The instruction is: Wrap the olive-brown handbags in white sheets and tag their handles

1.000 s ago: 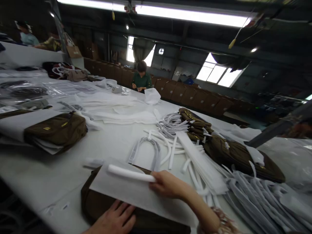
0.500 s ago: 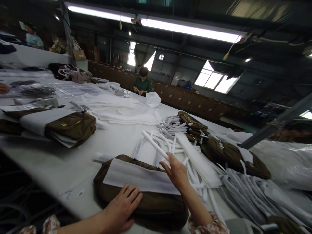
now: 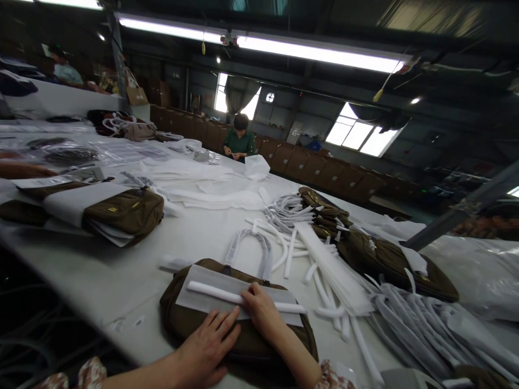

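Observation:
An olive-brown bag (image 3: pixel 172 305) lies on the white table before me, its handle (image 3: pixel 265 251), wrapped in a greyish sleeve, standing out on the far side. Across its upper face is a thin white sheet (image 3: pixel 188 302). A white foam rod (image 3: pixel 213 292) rests lengthwise over that sheet. My right hand (image 3: pixel 261 310) has its fingers closed around the middle of the rod. Flat on the bag, with fingers stretched out, is my left hand (image 3: pixel 211 340); its fingertips reach the sheet's near edge.
Loose foam rods (image 3: pixel 320 286) and a stack of white strips (image 3: pixel 332 270) lie to the right, beside more olive bags (image 3: pixel 389 259) and grey sleeves (image 3: pixel 421 329). Another wrapped bag (image 3: pixel 130 210) is at left. A person in green (image 3: pixel 240 143) sits across the table; a metal post (image 3: pixel 446 216) slants at right.
My right hand has brought the foam rod left and down from above the bag onto the white sheet. The left hand stays on the bag.

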Tool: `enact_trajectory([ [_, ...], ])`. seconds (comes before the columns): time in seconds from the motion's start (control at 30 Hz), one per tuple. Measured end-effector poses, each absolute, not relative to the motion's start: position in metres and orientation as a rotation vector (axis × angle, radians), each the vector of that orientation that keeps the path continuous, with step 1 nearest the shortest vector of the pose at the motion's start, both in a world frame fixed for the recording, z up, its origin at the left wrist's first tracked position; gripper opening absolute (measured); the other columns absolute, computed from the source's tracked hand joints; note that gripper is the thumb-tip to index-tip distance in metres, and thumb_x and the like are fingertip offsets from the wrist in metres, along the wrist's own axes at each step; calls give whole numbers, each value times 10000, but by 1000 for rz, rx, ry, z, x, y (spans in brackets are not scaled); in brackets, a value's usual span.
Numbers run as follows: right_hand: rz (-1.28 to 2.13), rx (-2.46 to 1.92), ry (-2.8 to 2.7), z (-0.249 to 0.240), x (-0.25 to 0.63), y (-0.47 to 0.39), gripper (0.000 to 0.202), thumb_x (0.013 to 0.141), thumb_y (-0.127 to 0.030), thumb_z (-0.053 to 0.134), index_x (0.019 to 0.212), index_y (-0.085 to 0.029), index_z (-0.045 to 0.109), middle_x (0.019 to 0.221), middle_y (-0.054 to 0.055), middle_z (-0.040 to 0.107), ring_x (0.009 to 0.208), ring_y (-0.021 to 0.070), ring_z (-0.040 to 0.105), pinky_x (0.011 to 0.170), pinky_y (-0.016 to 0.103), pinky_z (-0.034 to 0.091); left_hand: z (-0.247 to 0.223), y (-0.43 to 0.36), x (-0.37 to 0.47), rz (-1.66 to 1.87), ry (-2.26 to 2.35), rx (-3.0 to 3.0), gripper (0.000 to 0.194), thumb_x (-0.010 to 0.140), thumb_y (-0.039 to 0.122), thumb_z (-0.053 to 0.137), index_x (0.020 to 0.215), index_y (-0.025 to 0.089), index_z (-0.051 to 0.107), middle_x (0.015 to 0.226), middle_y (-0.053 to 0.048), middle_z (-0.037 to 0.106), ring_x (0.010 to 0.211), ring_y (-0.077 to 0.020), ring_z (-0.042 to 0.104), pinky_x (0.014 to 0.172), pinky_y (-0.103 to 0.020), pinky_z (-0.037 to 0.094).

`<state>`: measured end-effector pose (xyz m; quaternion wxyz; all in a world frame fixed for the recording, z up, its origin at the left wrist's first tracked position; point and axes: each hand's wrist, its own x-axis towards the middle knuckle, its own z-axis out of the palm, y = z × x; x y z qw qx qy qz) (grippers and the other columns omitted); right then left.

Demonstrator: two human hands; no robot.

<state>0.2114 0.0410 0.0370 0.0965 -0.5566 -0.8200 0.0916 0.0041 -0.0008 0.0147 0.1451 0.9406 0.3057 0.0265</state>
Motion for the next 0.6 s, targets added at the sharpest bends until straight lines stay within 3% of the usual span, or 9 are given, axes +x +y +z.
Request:
enact_trajectory([
  [0.1, 179, -1667, -2372, 31, 209, 34, 118, 821, -94, 541, 815, -187, 614, 897, 34, 537, 835, 158, 502, 702, 242, 362, 20, -2, 8, 82, 997, 2638, 838, 621, 165, 632, 1411, 218, 356, 1585, -113, -73, 1379, -382, 237, 1115, -533, 252],
  [0.2, 141, -1689, -2356, 28, 205, 29, 105, 832, -130, 567, 828, -213, 631, 867, 15, 540, 854, 166, 484, 718, 265, 342, 24, 0, 12, 86, 1052, 2589, 814, 590, 181, 646, 1372, 221, 423, 1580, -78, -133, 1365, -391, 261, 1095, -523, 290],
  [0.47, 129, -1653, -2274, 9, 197, 33, 113, 865, -178, 543, 829, -219, 642, 779, 9, 504, 753, 157, 451, 672, 283, 327, 15, 5, 12, 59, 1068, 2629, 826, 611, 218, 657, 1399, 227, 408, 1586, -106, -60, 1366, -387, 277, 1097, -518, 288],
  [0.6, 77, -1739, -2260, 9, 201, 27, 90, 841, -202, 569, 774, -219, 628, 790, 9, 522, 753, 160, 469, 656, 277, 327, 8, -1, 7, 78, 1034, 2673, 766, 641, 302, 699, 1368, 249, 464, 1574, -137, 138, 1334, -372, 351, 1070, -484, 340],
])
